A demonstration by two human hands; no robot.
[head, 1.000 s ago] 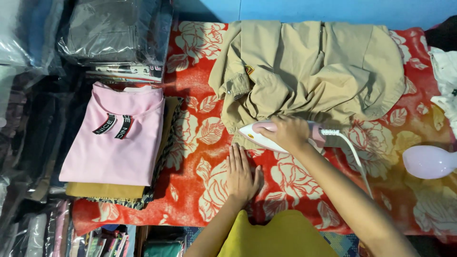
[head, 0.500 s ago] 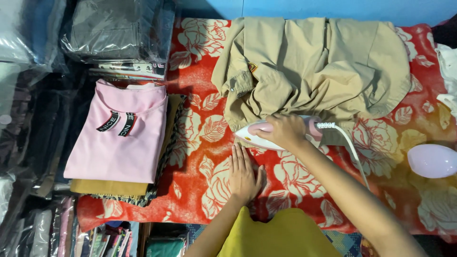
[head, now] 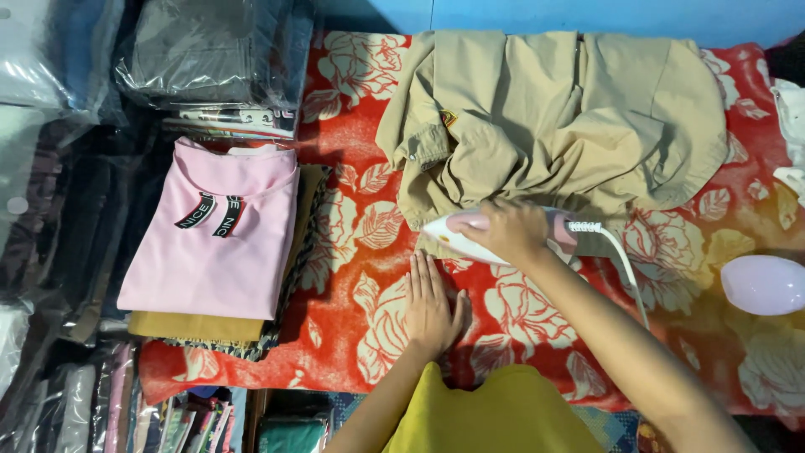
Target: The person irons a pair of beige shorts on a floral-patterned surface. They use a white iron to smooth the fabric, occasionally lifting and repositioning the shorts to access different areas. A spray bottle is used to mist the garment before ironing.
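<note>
Iron [head: 470, 236] in my right hand [head: 511, 231], fingers wrapped tight over its pink handle, its white pointed nose aimed left and resting on the lower hem of the khaki shirt [head: 553, 126]. I hold it low and flat there because that edge is the nearest part of the cloth to me, and the rest of the shirt lies bunched and creased further up, collar and pockets folded over one another. The white cord [head: 625, 268] trails off the iron's back end toward my right, out of the way of the sole. My left hand [head: 432, 306] is released, palm down and fingers together, pressed on the bare blanket just below the iron, holding nothing; it steadies me as I lean in.

The surface is a red blanket [head: 352, 319] with large cream flowers, spread as a pressing pad. On its left side sits a stack of folded clothes with a pink top [head: 210, 243] uppermost, kept well apart from the iron. A pale lilac rounded object [head: 765, 285] lies at the right edge; I cannot tell what it is. Beyond the blanket, plastic-wrapped garments [head: 210, 50] are heaped at the upper left, and a blue wall [head: 587, 13] runs along the top.
</note>
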